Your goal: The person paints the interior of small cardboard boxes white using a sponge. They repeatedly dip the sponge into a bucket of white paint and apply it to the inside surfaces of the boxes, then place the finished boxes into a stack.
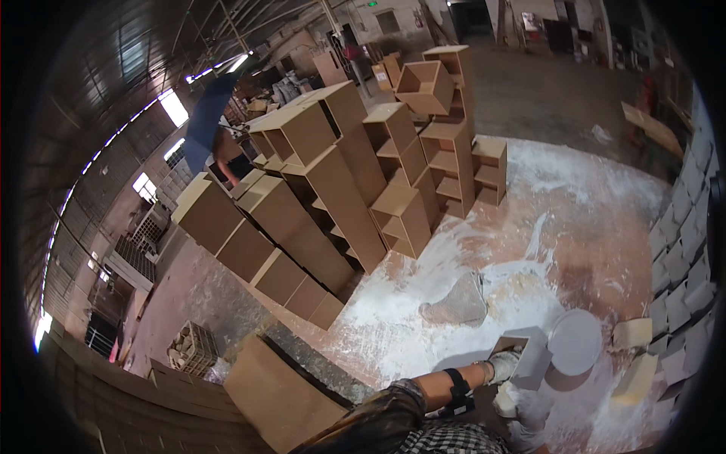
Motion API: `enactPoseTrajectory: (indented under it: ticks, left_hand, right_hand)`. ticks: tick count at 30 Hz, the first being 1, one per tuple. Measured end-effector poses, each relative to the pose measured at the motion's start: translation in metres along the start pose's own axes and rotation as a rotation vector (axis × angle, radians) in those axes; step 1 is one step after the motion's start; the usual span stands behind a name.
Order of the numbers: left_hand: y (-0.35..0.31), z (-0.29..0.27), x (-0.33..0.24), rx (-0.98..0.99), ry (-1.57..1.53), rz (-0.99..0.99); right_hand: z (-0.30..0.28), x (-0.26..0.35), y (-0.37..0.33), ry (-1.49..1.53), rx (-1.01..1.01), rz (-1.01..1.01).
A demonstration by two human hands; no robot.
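One small grey-white box [529, 354] sits at five o'clock, its rim gripped by the gloved left hand [505, 365]; the right hand [508, 399], just below, is blurred, so I cannot tell its grip. One round white lid [575, 342] lies beside the box at three o'clock, a brown crate [280, 393] at nine, and many open brown cabinets [340, 181] stack at eleven.

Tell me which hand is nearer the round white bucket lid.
Left. The left hand grips the small grey box, which lies just beside the round white lid. The right hand sits lower, farther from the lid, holding something white that I cannot make out.
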State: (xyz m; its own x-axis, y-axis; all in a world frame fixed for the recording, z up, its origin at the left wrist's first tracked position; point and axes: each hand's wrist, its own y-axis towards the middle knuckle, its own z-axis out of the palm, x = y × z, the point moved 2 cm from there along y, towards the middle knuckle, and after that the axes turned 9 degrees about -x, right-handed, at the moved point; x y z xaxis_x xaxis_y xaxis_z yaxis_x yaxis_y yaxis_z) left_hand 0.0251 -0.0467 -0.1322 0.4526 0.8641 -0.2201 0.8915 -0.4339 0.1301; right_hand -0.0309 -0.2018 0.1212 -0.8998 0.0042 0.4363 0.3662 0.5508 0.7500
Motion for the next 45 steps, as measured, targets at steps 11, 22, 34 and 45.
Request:
enactPoseTrajectory:
  ticks: [11, 22, 34, 45]
  left_hand:
    - [0.013, -0.065, -0.021, 0.087, -0.29, -0.172]
    - [-0.004, -0.105, -0.009, -0.082, -0.606, -0.24]
    - [-0.033, 0.005, 0.056, -0.182, -1.452, -0.437]
    - [-0.021, -0.084, 0.016, -0.113, -0.51, -0.131]
  right_hand:
    - [-0.065, 0.001, 0.028, 0.367, -0.429, 0.905]
    - [-0.087, -0.044, -0.04, 0.251, -0.551, 1.286]
    - [-0.076, -0.038, -0.081, 0.369, -0.836, 1.41]
    - [-0.043, -0.071, 0.031, 0.525, -0.464, 1.179]
